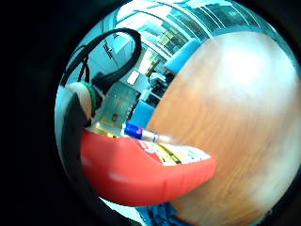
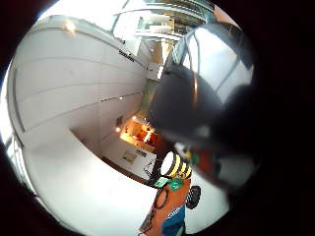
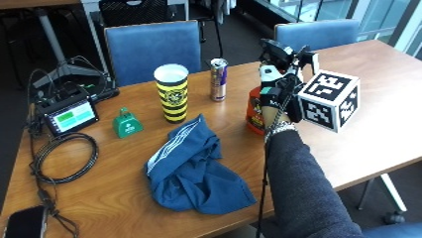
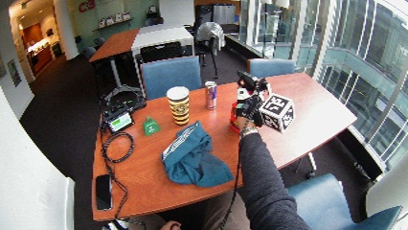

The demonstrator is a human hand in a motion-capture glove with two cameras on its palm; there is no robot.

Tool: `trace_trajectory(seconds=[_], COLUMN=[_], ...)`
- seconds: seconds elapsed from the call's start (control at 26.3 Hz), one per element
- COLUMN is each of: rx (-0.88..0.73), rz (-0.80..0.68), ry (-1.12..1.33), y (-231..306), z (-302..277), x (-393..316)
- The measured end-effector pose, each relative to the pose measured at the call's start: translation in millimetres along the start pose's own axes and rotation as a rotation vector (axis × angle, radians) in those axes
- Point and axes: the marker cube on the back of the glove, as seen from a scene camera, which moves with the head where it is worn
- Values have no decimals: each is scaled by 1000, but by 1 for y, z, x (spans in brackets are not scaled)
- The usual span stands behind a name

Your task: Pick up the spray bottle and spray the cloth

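Red plastic spray bottle [image 3: 254, 113] stood upright in gloved right hand [image 3: 276, 96], fingers wrapped round it; crumpled blue cloth [image 3: 195, 168] lay at eight o'clock.

Evenly lit by daylight from windows [image 4: 357, 52] at right. Soft glare on tabletop [image 3: 369, 64]; faint shadows under cup [image 3: 171, 91] and cloth [image 3: 194, 168]. Palm views strongly curved toward edges; bottle [image 1: 146, 172] near lens blurred, white wall [image 2: 74, 98] overexposed. Outside views reasonably sharp.
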Motion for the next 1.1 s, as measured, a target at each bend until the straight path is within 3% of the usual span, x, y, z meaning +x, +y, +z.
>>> trace_trajectory(seconds=[0.38,1.1], rx=[-34,-480], rz=[-97,25], ry=[-61,-139], y=[-4,-12], z=[-1,14], x=[-11,-17])
